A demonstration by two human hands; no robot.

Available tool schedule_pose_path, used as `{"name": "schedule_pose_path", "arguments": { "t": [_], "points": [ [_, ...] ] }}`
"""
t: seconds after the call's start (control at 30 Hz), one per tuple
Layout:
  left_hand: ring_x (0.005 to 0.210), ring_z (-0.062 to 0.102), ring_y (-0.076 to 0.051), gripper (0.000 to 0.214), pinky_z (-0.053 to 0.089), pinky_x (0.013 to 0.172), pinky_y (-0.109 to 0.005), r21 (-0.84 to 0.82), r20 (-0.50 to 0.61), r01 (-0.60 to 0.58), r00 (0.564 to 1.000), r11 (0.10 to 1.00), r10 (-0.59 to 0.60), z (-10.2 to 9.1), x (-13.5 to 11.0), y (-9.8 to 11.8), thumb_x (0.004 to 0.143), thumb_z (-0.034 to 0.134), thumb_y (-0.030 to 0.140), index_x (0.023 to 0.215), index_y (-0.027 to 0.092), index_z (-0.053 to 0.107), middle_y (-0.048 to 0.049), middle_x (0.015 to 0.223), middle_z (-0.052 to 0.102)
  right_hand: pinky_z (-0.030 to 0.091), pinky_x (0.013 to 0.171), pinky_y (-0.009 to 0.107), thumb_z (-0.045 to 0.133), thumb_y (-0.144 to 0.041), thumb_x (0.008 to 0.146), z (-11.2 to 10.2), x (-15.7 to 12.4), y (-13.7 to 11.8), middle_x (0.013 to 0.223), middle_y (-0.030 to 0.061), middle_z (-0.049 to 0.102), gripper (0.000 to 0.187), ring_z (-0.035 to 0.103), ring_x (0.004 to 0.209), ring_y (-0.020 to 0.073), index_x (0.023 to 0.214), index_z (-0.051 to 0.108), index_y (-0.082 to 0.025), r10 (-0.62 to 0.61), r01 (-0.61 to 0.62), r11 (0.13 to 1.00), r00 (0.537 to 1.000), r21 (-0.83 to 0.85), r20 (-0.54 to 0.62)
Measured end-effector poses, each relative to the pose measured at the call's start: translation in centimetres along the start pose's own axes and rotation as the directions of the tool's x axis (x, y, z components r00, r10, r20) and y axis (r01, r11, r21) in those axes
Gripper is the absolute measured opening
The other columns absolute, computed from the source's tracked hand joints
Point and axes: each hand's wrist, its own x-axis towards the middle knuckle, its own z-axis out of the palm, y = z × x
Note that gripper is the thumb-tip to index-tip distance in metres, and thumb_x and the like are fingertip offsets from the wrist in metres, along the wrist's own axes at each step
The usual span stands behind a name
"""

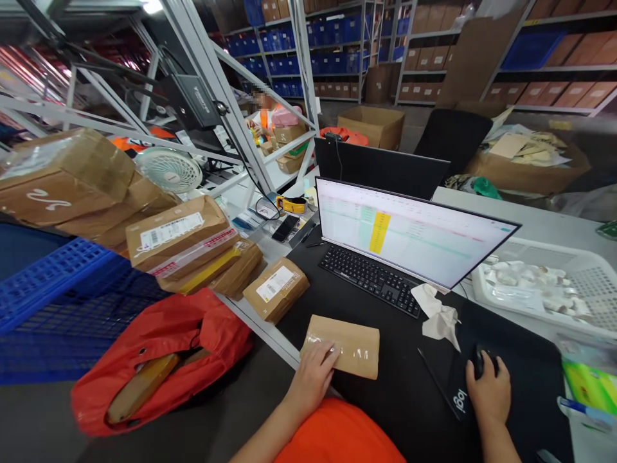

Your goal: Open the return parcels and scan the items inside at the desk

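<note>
Your left hand (313,376) lies palm down on the near left corner of a flat brown paper parcel (351,347) with a glossy strip of clear tape. The fingers are spread and rest loosely on top, not clasped around it. That parcel lies flat on the black desk mat (400,399), in front of the wide flat monitor (409,231) and towards its left end, nearer to you than the black keyboard (369,280) that lies under the screen.

Your right hand (489,392) is in front of the monitor's right end, cupped over a black computer mouse (479,360). The fingers are curled down on it, so you are grasping it. The mouse sits on a black mouse pad (457,392) with white lettering.

A crumpled white tissue (436,315) lies just below the monitor's lower right corner, between your two hands. To the right of the monitor stands a white plastic basket (554,247) with small pale items in it. Left of the monitor lies a small brown box with a white label (276,288). Further left is a stack of taped brown parcels (183,244), with a red plastic bag (183,347) holding more parcels in front of it. Behind the monitor to the left, a person in an orange vest (267,119) is at work between the shelves.
</note>
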Motion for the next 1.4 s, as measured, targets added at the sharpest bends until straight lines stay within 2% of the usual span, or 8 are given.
{"name": "schedule_pose_path", "arguments": {
  "t": [0.17, 0.43, 0.67, 0.77, 0.9, 1.1, 1.23, 1.4],
  "points": [
    [0.135, 0.050, -0.028, 0.050, 0.046, 0.111, -0.054, 0.016, 0.048, 0.025, 0.999, 1.000, -0.025, 0.7, -0.1, -0.6, 0.088, 0.048, 0.004, 0.135, 0.022, 0.056, -0.0102, 0.144, 0.056, 0.041, 0.101, 0.057, 0.051, -0.043, 0.089, -1.8, -1.4, -2.0, 0.134, 0.0290, 0.053, 0.052, 0.050, 0.127, 0.0437, 0.120, 0.063, -0.004, -0.054, 0.048, 0.997, 0.992, -0.062, -0.110],
    [0.132, 0.053, -0.025, 0.038, 0.044, 0.111, -0.052, 0.051, 0.078, 0.035, 0.996, 0.998, -0.039, 0.7, 0.7, -0.3, 0.096, 0.043, 0.006, 0.123, 0.024, 0.064, -0.0065, 0.135, 0.063, 0.047, 0.080, 0.046, 0.052, -0.044, 0.084, -4.7, -7.3, -8.3, 0.103, 0.0245, 0.065, 0.049, 0.062, 0.087, 0.0338, 0.112, 0.065, -0.007, -0.013, -0.011, 0.999, 0.884, 0.050, 0.468],
    [0.102, 0.065, -0.022, 0.038, 0.057, 0.080, -0.035, 0.076, 0.034, 0.033, 0.999, 0.997, -0.036, 1.1, -0.3, 0.1, 0.098, 0.039, 0.007, 0.128, 0.019, 0.060, -0.0089, 0.109, 0.071, 0.051, 0.081, 0.047, 0.046, -0.040, 0.081, -5.3, -3.6, -8.9, 0.094, 0.0241, 0.065, 0.049, 0.063, 0.092, 0.0359, 0.106, 0.064, -0.003, 0.045, -0.133, 0.983, 0.843, 0.126, 0.535],
    [0.093, 0.066, -0.020, 0.034, 0.054, 0.071, -0.031, 0.074, -0.028, 0.036, 0.999, 0.997, -0.034, 1.5, -1.0, 0.0, 0.097, 0.041, 0.006, 0.121, 0.019, 0.062, -0.0070, 0.100, 0.071, 0.054, 0.079, 0.040, 0.042, -0.045, 0.088, -7.9, -0.9, -12.6, 0.107, 0.0187, 0.067, 0.052, 0.066, 0.088, 0.0280, 0.121, 0.060, -0.009, -0.062, -0.099, 0.963, 0.826, 0.251, 0.561],
    [0.088, 0.065, -0.017, 0.027, 0.050, 0.069, -0.028, 0.101, -0.127, 0.041, 0.992, 0.994, -0.028, 2.1, -1.4, -0.1, 0.098, 0.045, 0.007, 0.109, 0.019, 0.066, -0.0041, 0.090, 0.070, 0.053, 0.091, 0.040, 0.039, -0.044, 0.098, -12.8, 2.4, -23.7, 0.125, 0.0115, 0.065, 0.048, 0.065, 0.106, 0.0245, 0.137, 0.054, -0.022, -0.527, 0.225, 0.815, 0.671, 0.534, 0.521],
    [0.081, 0.064, -0.016, 0.026, 0.050, 0.063, -0.029, 0.147, -0.155, 0.001, 0.988, 0.989, 0.022, 2.6, -1.5, -0.2, 0.102, 0.040, 0.013, 0.100, 0.017, 0.066, -0.0030, 0.082, 0.067, 0.054, 0.069, 0.032, 0.041, -0.022, 0.097, -15.6, 2.7, -38.6, 0.103, 0.0094, 0.071, 0.044, 0.071, 0.081, 0.0228, 0.138, 0.056, -0.028, -0.723, 0.755, 0.544, 0.200, 0.366, 0.661],
    [0.089, 0.065, -0.017, 0.030, 0.053, 0.069, -0.031, 0.109, -0.125, 0.021, 0.992, 0.994, -0.007, 2.6, -1.9, -0.2, 0.103, 0.036, 0.013, 0.109, 0.018, 0.064, -0.0044, 0.088, 0.068, 0.052, 0.064, 0.031, 0.045, -0.014, 0.093, -15.2, 2.0, -41.0, 0.097, 0.0127, 0.071, 0.045, 0.072, 0.077, 0.0244, 0.136, 0.058, -0.021, -0.721, 0.836, 0.439, 0.110, 0.329, 0.684],
    [0.087, 0.065, -0.017, 0.029, 0.053, 0.068, -0.030, 0.092, -0.075, 0.043, 0.997, 0.995, -0.036, 2.4, -2.2, 0.0, 0.103, 0.035, 0.014, 0.109, 0.018, 0.063, -0.0035, 0.088, 0.067, 0.052, 0.061, 0.031, 0.041, -0.008, 0.091, -15.7, 2.4, -39.9, 0.091, 0.0132, 0.072, 0.047, 0.071, 0.071, 0.0240, 0.131, 0.062, -0.020, -0.718, 0.813, 0.458, 0.100, 0.360, 0.688]
  ]
}}
